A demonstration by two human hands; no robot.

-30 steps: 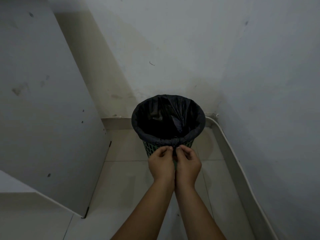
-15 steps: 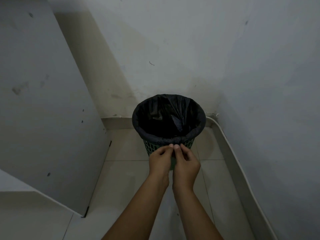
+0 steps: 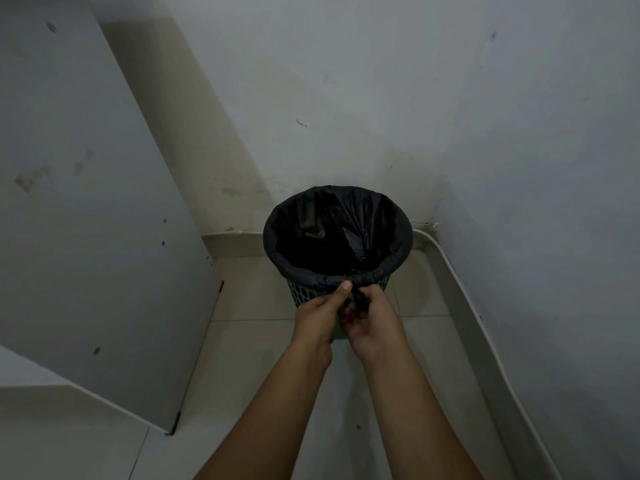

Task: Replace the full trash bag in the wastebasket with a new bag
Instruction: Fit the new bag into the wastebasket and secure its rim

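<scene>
The right hand (image 3: 374, 318) has turned, gathering bag (image 3: 360, 299) slack.

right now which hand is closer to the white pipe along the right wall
Right. The right hand is on the pipe's side of the bag's gathered edge; the left hand lies beyond it.

floor (image 3: 242, 358): pale tiles | on it: green mesh wastebasket (image 3: 300, 293), in the corner

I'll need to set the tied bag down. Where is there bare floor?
Bare tiles lie left of the wastebasket, toward the grey panel. It is crowded where both hands grip the black bag, and tight toward the right wall's pipe.
</scene>
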